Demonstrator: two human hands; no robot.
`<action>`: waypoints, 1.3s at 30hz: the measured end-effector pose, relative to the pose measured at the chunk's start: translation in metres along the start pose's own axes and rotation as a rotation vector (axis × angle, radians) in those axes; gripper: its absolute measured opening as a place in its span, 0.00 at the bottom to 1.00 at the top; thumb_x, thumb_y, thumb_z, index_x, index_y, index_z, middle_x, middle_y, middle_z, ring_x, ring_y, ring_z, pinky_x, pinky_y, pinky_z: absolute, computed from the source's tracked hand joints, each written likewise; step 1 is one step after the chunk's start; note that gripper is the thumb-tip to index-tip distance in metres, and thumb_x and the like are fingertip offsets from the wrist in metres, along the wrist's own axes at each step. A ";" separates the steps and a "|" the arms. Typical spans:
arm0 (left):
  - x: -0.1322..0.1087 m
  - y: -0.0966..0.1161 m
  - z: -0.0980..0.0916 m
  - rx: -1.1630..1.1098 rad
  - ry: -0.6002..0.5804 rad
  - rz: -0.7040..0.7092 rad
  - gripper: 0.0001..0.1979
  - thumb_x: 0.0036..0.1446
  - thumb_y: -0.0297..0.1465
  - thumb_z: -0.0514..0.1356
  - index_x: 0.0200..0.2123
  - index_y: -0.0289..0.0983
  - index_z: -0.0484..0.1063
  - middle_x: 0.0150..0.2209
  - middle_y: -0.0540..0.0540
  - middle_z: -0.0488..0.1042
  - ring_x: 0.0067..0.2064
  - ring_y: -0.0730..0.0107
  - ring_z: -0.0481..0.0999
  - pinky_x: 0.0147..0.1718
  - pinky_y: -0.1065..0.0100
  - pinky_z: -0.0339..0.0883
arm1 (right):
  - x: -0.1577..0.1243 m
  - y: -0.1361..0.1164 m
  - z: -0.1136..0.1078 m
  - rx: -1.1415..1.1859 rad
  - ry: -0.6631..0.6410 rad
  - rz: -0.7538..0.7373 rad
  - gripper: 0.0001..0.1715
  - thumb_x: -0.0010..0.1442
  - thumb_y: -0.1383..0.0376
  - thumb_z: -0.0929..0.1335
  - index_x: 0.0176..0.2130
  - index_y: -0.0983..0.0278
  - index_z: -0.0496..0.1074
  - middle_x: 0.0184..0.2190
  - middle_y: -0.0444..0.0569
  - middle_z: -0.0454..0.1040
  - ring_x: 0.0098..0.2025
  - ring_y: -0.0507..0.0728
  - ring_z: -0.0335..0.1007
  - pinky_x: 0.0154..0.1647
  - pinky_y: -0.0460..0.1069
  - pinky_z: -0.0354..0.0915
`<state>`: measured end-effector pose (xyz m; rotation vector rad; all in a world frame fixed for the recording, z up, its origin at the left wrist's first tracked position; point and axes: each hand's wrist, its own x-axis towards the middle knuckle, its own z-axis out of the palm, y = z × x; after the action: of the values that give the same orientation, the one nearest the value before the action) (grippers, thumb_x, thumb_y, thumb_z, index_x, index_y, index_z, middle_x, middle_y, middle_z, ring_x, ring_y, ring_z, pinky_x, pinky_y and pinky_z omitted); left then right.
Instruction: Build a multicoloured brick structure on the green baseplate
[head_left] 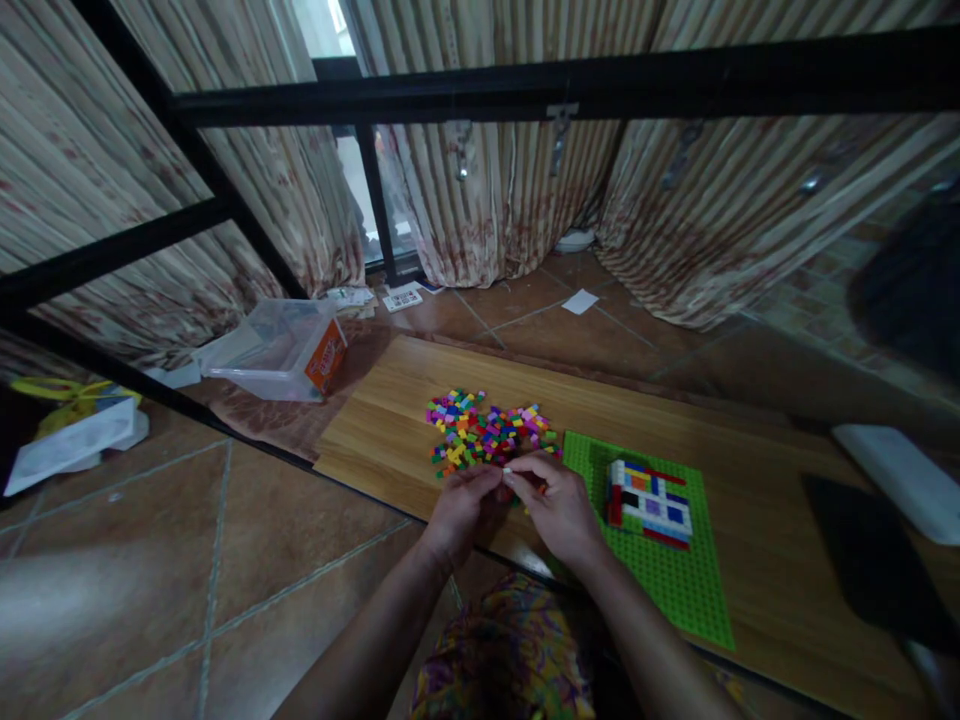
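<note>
Striped curtains (pixel 480 210) hang beyond a wood-grain worktop (pixel 379 405) on a brown tiled floor (pixel 281 570) in the head view. A green board (pixel 705 570) on the worktop carries a blocky build (pixel 651 505) of white, red and blue bricks. Left of the board lies a pile of small multicoloured bricks (pixel 487 432). Also left of it, the right hand (pixel 561 505) pinches a tiny whitish brick (pixel 507 470) in its fingers; the left hand's (pixel 459 510) fingers bunch against it, though whether they grip it I cannot tell.

White piece (pixel 507 470) between fingers (pixel 535 464); loose bricks (pixel 491 436) heaped; multicoloured build (pixel 651 505) on green baseplate (pixel 679 590).
</note>
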<state>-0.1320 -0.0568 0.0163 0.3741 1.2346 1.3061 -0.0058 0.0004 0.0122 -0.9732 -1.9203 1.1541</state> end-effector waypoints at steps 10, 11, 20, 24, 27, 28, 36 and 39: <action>-0.004 0.016 -0.007 0.162 -0.087 -0.171 0.17 0.42 0.43 0.67 0.25 0.35 0.69 0.20 0.55 0.58 0.19 0.82 0.52 0.18 0.74 0.40 | -0.037 -0.003 -0.009 0.237 0.044 0.119 0.10 0.60 0.59 0.68 0.34 0.61 0.77 0.32 0.46 0.77 0.35 0.53 0.73 0.37 0.47 0.67; 0.000 0.018 -0.007 0.234 -0.045 -0.115 0.17 0.44 0.43 0.66 0.26 0.35 0.70 0.20 0.55 0.60 0.20 0.81 0.54 0.19 0.74 0.42 | -0.043 -0.005 -0.015 0.188 0.064 0.117 0.10 0.61 0.59 0.68 0.34 0.61 0.77 0.33 0.46 0.77 0.36 0.54 0.73 0.38 0.47 0.67; 0.030 0.042 0.003 1.590 0.282 0.308 0.14 0.60 0.36 0.53 0.39 0.40 0.77 0.29 0.44 0.77 0.34 0.64 0.75 0.32 0.70 0.58 | -0.061 0.012 -0.090 -0.445 0.288 0.033 0.12 0.65 0.61 0.64 0.37 0.58 0.77 0.37 0.48 0.76 0.41 0.57 0.71 0.45 0.52 0.66; 0.028 0.036 0.011 1.624 0.357 0.314 0.19 0.59 0.35 0.53 0.50 0.37 0.73 0.35 0.38 0.79 0.38 0.58 0.77 0.35 0.67 0.61 | -0.044 0.018 -0.102 -0.682 0.210 -0.002 0.13 0.64 0.65 0.64 0.32 0.60 0.77 0.35 0.49 0.74 0.40 0.58 0.69 0.43 0.52 0.65; 0.020 0.019 0.025 1.374 0.228 0.408 0.17 0.59 0.34 0.54 0.48 0.39 0.75 0.32 0.42 0.78 0.33 0.63 0.75 0.33 0.69 0.60 | -0.035 0.018 -0.102 -0.805 0.147 0.018 0.13 0.62 0.69 0.64 0.29 0.61 0.75 0.34 0.50 0.74 0.39 0.58 0.67 0.42 0.51 0.64; 0.018 0.010 0.033 1.243 0.137 0.423 0.16 0.58 0.34 0.55 0.47 0.40 0.75 0.30 0.45 0.77 0.30 0.65 0.73 0.32 0.69 0.59 | -0.032 0.018 -0.101 -0.831 0.130 0.027 0.13 0.61 0.70 0.64 0.28 0.61 0.75 0.33 0.50 0.73 0.39 0.58 0.67 0.41 0.51 0.63; 0.016 -0.048 0.089 0.653 -0.235 0.226 0.20 0.51 0.31 0.59 0.49 0.40 0.74 0.18 0.54 0.66 0.20 0.71 0.60 0.25 0.70 0.53 | -0.025 0.026 -0.098 -0.827 0.186 0.086 0.11 0.58 0.70 0.64 0.27 0.61 0.72 0.30 0.48 0.72 0.32 0.55 0.67 0.34 0.49 0.61; 0.015 -0.053 0.094 0.526 -0.262 0.187 0.20 0.48 0.28 0.61 0.47 0.42 0.75 0.18 0.54 0.66 0.23 0.69 0.62 0.27 0.69 0.56 | -0.031 0.029 -0.096 -0.734 0.233 0.082 0.11 0.59 0.69 0.63 0.27 0.61 0.72 0.31 0.48 0.72 0.33 0.55 0.68 0.35 0.49 0.62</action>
<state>-0.0295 -0.0217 0.0023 1.0242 1.3285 1.0291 0.0972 0.0217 0.0160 -1.4950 -2.1492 0.3216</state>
